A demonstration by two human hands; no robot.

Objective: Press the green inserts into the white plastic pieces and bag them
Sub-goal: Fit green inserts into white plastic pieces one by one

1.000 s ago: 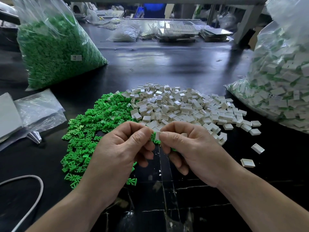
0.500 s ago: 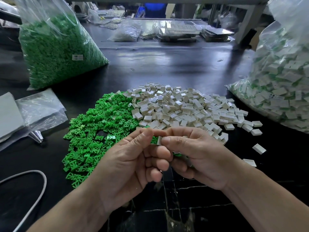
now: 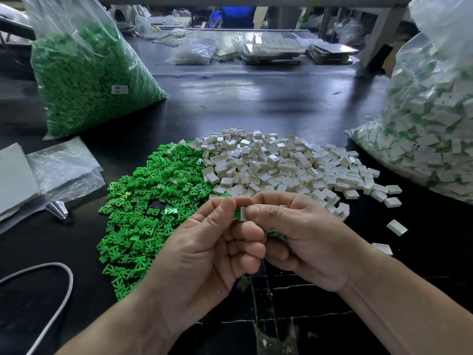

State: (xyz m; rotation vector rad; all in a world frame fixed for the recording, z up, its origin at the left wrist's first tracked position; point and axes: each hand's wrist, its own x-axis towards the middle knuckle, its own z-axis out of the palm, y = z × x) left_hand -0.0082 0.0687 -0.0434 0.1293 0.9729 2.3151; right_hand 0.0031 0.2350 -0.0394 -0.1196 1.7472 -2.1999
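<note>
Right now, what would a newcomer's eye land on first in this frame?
Two loose heaps meet mid-table: green inserts on the left, white plastic pieces on the right. In front the left hand and right hand pinch one white piece with green beside it. A clear bag of green inserts stands far left; a bag of white-and-green pieces bulges at right.
</note>
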